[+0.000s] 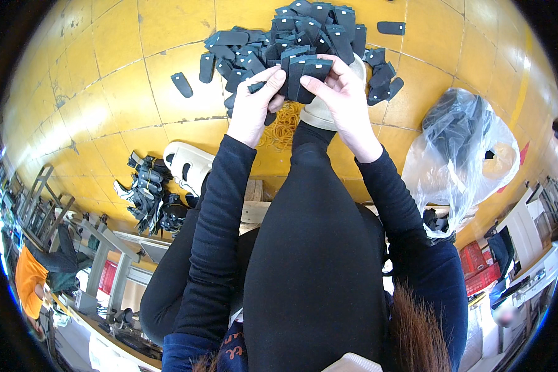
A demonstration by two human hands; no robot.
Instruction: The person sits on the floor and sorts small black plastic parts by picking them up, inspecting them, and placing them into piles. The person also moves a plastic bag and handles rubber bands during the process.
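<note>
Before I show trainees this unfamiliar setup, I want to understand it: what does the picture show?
No machine here: a fisheye camera on a person's head looks down, bending straight edges. Their bare right hand pinches a few dark flat pieces; the bare left hand is close beside them, its grip unclear. On the yellow floor lie a pile of similar pieces, a tangle of yellow bands, a dark bundle on the left and a clear plastic bag on the right.

A factory workshop: yellow floor tiles (173, 25), many similar black pieces (310, 30) heaped top centre, metal frames (123, 268) lower left, red crates (482, 280) lower right.
</note>
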